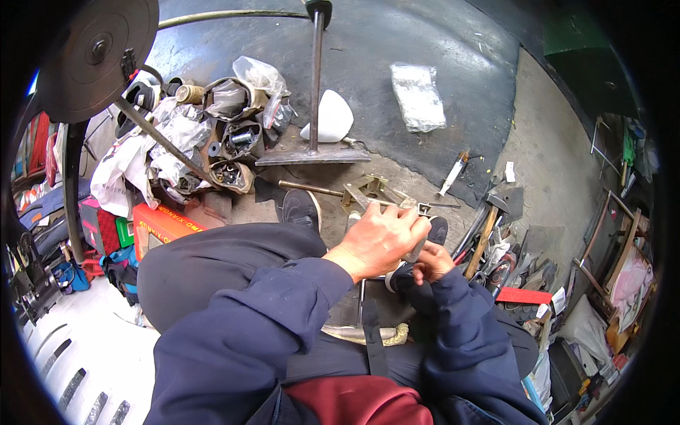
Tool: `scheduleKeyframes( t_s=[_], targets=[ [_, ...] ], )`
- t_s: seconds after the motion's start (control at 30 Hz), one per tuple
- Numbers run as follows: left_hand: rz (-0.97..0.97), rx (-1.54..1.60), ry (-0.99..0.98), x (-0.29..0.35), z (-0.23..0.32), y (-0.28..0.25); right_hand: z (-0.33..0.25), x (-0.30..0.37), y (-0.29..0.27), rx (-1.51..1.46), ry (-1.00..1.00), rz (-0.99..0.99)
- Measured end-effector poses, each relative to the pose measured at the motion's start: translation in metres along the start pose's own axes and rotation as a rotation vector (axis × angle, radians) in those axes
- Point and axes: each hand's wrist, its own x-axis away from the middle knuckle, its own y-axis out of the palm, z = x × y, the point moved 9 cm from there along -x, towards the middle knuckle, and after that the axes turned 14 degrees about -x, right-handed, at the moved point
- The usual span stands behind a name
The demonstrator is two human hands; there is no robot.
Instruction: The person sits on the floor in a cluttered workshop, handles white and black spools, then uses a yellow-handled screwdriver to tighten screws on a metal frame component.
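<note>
In front of my knees, my left hand [379,239] is closed with its back turned up. A small metal piece [424,209] with a squared, hollow-looking end sticks out past its fingertips. Just right of it and lower, my right hand [433,263] has its fingers curled in, and what they hold, if anything, is hidden. Between the two hands a flat grey part shows, its kind unclear. Beyond my left hand a brassy metal bracket [368,190] lies on the floor beside a metal rod [309,188]. A dark strap [372,336] hangs below my hands.
An upright metal post on a flat base [312,157] stands ahead, next to a white rounded object [333,117]. Bags of hardware [237,134] crowd the left, near an orange box [161,228]. A brush [454,173] and plastic-wrapped packet [418,98] lie farther off. Tools [484,241] clutter the right.
</note>
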Motion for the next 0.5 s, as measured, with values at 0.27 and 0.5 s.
scheduleKeyframes(
  t_s=[0.27, 0.5],
  targets=[
    [0.006, -0.035, 0.002, 0.004, 0.001, 0.000, -0.015, -0.094, -0.083, 0.234, -0.202, 0.448],
    [0.037, -0.054, 0.022, 0.007, 0.000, 0.000, -0.127, -0.117, -0.053, -0.328, -0.510, -0.091]
  ],
)
